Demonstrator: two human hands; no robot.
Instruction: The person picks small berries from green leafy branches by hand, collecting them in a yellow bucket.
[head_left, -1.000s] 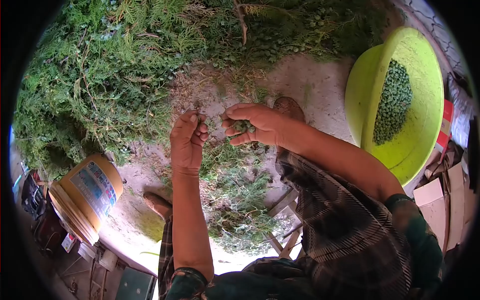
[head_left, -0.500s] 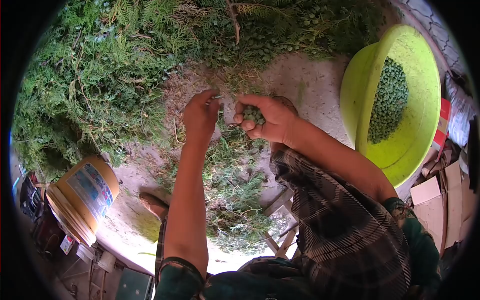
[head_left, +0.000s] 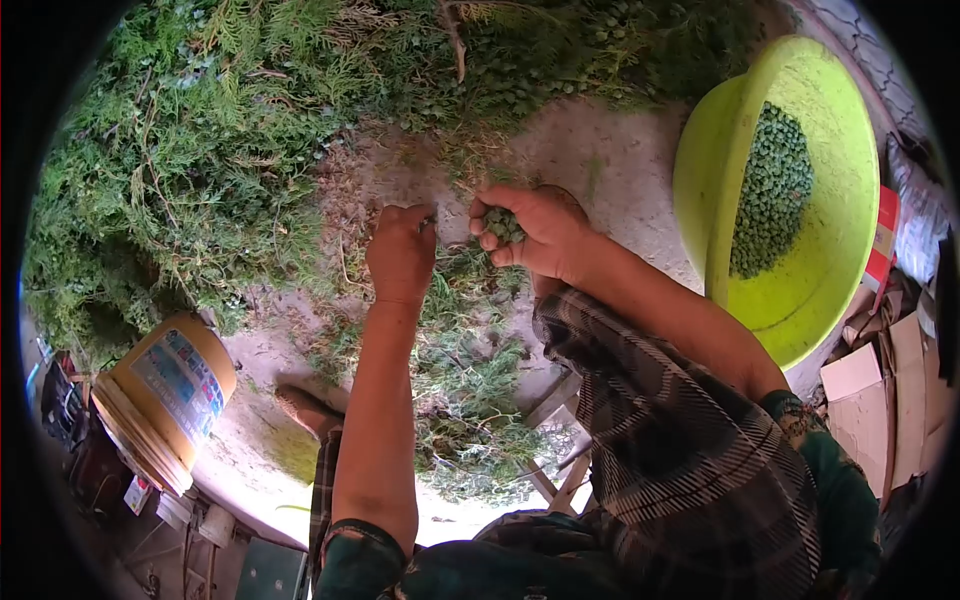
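Observation:
My right hand (head_left: pixel 550 232) is curled around a small heap of round green seed cones (head_left: pixel 503 226), which show between its fingers. Just to its left, my left hand (head_left: pixel 400 252) is closed in a pinch, with something tiny at its fingertips that I cannot make out. The two hands are apart, above the floor. Leafy green conifer branches (head_left: pixel 220 160) are piled beyond and to the left of them. Loose green sprigs (head_left: pixel 465 350) lie below the hands. At the right, a yellow-green basin (head_left: pixel 825 250) holds many green cones (head_left: pixel 772 190).
A yellow bucket (head_left: pixel 180 385) with a printed label leans at the lower left. Torn cardboard (head_left: pixel 868 410) and a plastic bag (head_left: pixel 915 205) lie at the right. My knee under checked cloth (head_left: pixel 680 450) is below my right forearm; a shoe (head_left: pixel 305 408) shows at the left.
My left hand has come down slightly, its fingertips lower than before. My right hand stays curled around the cones. The whole view has shifted a little.

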